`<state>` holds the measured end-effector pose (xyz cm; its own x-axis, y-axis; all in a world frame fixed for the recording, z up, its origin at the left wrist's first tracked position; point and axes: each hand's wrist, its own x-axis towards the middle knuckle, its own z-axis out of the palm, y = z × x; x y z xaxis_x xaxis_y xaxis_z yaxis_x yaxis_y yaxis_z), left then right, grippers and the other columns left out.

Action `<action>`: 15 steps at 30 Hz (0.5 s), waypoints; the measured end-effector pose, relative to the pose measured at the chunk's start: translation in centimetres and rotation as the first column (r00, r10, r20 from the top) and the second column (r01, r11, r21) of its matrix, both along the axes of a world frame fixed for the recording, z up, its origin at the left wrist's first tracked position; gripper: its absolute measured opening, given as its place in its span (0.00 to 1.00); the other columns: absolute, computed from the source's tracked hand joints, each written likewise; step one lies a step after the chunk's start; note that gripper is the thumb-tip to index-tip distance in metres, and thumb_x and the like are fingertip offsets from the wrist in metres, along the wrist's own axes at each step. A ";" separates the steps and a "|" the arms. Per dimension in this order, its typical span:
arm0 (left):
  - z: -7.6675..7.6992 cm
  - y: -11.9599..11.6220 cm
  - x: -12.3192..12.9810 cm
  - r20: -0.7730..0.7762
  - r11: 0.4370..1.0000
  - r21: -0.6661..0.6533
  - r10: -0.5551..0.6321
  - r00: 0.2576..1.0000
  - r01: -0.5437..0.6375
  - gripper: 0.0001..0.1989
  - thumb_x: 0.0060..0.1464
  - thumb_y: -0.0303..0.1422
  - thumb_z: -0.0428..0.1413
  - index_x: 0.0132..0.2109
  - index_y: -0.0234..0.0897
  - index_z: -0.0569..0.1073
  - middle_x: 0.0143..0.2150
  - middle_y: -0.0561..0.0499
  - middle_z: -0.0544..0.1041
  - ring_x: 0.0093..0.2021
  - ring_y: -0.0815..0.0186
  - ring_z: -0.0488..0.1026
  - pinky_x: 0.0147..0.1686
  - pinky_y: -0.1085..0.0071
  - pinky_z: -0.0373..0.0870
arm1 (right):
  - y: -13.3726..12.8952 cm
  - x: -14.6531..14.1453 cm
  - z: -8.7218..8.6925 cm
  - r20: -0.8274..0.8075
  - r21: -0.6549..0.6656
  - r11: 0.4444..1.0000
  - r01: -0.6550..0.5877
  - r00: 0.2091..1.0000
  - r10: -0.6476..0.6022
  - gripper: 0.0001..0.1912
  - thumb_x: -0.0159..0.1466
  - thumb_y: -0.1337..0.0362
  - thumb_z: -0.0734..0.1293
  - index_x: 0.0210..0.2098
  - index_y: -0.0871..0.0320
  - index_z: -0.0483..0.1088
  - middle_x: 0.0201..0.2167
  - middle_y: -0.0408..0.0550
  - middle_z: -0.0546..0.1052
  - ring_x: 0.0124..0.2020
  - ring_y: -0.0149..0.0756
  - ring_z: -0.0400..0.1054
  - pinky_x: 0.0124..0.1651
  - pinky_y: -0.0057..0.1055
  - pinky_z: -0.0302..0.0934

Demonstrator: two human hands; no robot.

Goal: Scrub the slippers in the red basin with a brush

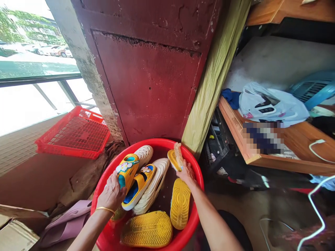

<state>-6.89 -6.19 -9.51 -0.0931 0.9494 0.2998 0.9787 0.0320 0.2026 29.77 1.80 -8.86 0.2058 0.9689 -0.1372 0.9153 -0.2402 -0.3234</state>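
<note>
Red basin (pixel 104 195) of slippers, left hand (pixel 113 193) inside it, fingers curled around a yellow slipper (pixel 127 170), right hand (pixel 186 173) at the far rim, fingers clenched on a scrubbing brush (pixel 176 158).

Behind the work we see a dark red metal door (pixel 149 80) with flaking paint, and a rough concrete post (pixel 86 66) beside it. A red plastic crate (pixel 75 134) leans on the ledge to our left, under a window (pixel 28 52) showing parked cars. To our right a wooden shelf (pixel 295 153) carries a white plastic bag (pixel 272 104), a blue cloth (pixel 231 97) and a blue fan (pixel 314 89). A white cable (pixel 316 209) trails below.
</note>
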 end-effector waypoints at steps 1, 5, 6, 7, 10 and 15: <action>-0.2 0.2 -0.1 -0.003 1.000 0.007 0.001 1.000 0.000 0.34 0.59 0.37 0.44 0.66 0.15 0.58 0.62 0.20 0.70 0.65 0.39 0.71 0.62 0.49 0.71 | 0.0 0.1 0.3 0.007 0.020 1.000 -0.005 1.000 0.004 0.49 0.62 0.61 0.71 0.76 0.62 0.48 0.66 0.68 0.67 0.63 0.55 0.69 0.59 0.41 0.64; 0.0 0.8 0.3 0.021 1.000 -0.013 -0.004 1.000 0.005 0.32 0.58 0.35 0.44 0.66 0.19 0.60 0.64 0.22 0.70 0.66 0.41 0.70 0.63 0.49 0.70 | -0.2 0.4 1.8 0.029 0.101 0.994 -0.030 0.999 0.027 0.46 0.61 0.66 0.71 0.75 0.59 0.52 0.64 0.66 0.69 0.57 0.55 0.74 0.55 0.41 0.67; 0.3 0.9 0.6 0.031 1.000 -0.026 -0.008 0.999 0.009 0.32 0.58 0.35 0.44 0.66 0.19 0.60 0.65 0.22 0.70 0.67 0.41 0.69 0.64 0.49 0.69 | -0.3 0.3 2.1 0.030 0.122 0.992 -0.036 0.999 0.033 0.46 0.61 0.66 0.70 0.75 0.59 0.52 0.65 0.65 0.69 0.57 0.55 0.74 0.55 0.42 0.67; 0.6 1.0 0.9 0.041 0.999 -0.042 -0.013 0.999 0.014 0.33 0.58 0.34 0.44 0.67 0.19 0.60 0.66 0.22 0.69 0.68 0.42 0.68 0.65 0.49 0.68 | -0.4 0.3 2.5 0.031 0.141 0.989 -0.042 0.999 0.038 0.46 0.61 0.66 0.70 0.75 0.58 0.52 0.66 0.65 0.68 0.57 0.55 0.74 0.55 0.42 0.67; 1.6 0.9 1.8 0.077 0.995 -0.099 -0.018 0.997 0.026 0.34 0.58 0.33 0.44 0.68 0.18 0.58 0.69 0.23 0.66 0.71 0.43 0.64 0.67 0.49 0.66 | -0.5 -0.2 3.6 -0.041 0.229 0.972 -0.054 0.997 0.065 0.47 0.61 0.64 0.70 0.76 0.60 0.49 0.69 0.66 0.65 0.62 0.57 0.70 0.60 0.44 0.66; 3.0 0.8 2.4 0.193 0.997 -0.053 -0.046 0.980 0.058 0.33 0.59 0.34 0.46 0.69 0.24 0.61 0.72 0.27 0.64 0.73 0.45 0.61 0.68 0.50 0.66 | -1.7 -1.3 5.3 -0.543 0.365 0.931 0.001 0.813 0.212 0.43 0.56 0.57 0.73 0.69 0.54 0.60 0.61 0.60 0.74 0.60 0.56 0.71 0.57 0.46 0.70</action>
<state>-4.51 -5.35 -6.56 -0.0937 0.9698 0.2251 0.9226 -0.0005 0.3858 28.45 0.15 -3.55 0.0881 0.9865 0.1379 0.5552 0.0663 -0.8291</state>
